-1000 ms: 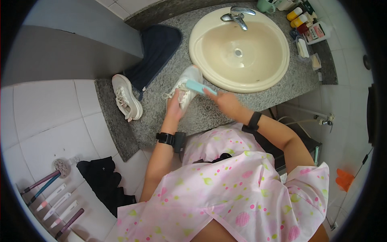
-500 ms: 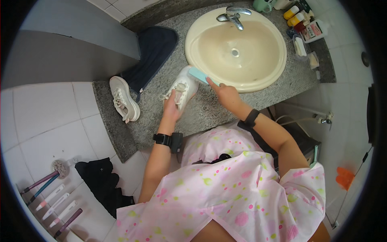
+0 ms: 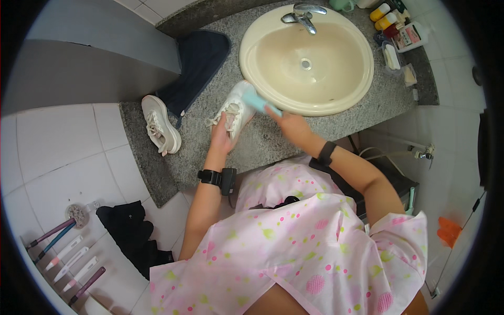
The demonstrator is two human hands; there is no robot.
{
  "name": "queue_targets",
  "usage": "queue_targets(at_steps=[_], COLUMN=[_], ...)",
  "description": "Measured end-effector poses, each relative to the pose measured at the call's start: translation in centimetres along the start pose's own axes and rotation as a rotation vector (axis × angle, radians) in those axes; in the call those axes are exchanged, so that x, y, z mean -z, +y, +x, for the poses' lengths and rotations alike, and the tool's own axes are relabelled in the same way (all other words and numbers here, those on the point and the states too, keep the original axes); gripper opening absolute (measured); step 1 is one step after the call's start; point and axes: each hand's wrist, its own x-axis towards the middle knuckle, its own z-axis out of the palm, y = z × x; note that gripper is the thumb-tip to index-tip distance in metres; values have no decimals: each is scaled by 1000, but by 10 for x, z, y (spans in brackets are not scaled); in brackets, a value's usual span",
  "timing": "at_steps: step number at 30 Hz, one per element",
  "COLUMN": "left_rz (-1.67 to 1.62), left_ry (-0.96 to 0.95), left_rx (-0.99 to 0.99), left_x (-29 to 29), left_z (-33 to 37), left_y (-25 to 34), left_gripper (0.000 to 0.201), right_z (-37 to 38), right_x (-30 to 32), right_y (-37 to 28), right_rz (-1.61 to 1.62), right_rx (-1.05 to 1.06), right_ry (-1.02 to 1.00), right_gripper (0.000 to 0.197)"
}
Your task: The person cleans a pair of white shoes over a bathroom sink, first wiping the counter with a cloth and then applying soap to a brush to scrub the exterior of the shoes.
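currently the white shoe (image 3: 235,98) is up on the grey stone counter (image 3: 273,140), toe pointing away from the person and just beside the rim of the cream basin (image 3: 286,58). the left hand (image 3: 222,134) is closed around its heel end, near the laces, and the right hand (image 3: 297,127) grips a light-blue tool (image 3: 255,102), laid over the shoe's toe; its working face is hidden. the basin rim is the nearest thing in the way, close to both toe and tool, though whether either touches it i cannot tell. to the left, a second shoe (image 3: 157,124) lies near the counter's edge, beside a dark blue cloth (image 3: 203,58) that runs along a grey panel (image 3: 105,68). behind the basin stands a chrome tap (image 3: 305,17); off to the right are yellow-and-white bottles (image 3: 386,21), a white jug (image 3: 412,37) and a small clear tray (image 3: 391,56). lower left, a black cloth (image 3: 128,231) hangs by the tiled wall. compared with half a second ago, the tool has slid back from the toe's tip toward the laces and is now blurred, while the shoe has barely moved and both grips are unchanged.
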Motion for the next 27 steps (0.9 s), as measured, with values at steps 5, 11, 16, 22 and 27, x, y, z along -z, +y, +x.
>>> queue_targets(at_steps=[5,11,16,22,27], left_rz=[-31,-36,-22,-41,-34], left_ry=[3,-20,-14,-47,-34], left_rx=[-22,-11,-9,-22,4], left_x=[11,12,12,27,30], left_z=[7,7,7,19,20], left_y=[-3,-4,-4,-9,-9], left_gripper=[44,45,46,48,47], right_z=[-2,-6,-16,-17,-16], right_x=[-16,-7,-10,-11,-15], right_y=[9,0,-4,-5,-7], right_rz=[-101,-23,32,-28,-42], right_rx=[117,74,140,123,139], right_ry=[-5,-105,-182,-199,-157], right_gripper=[79,79,78,78,78])
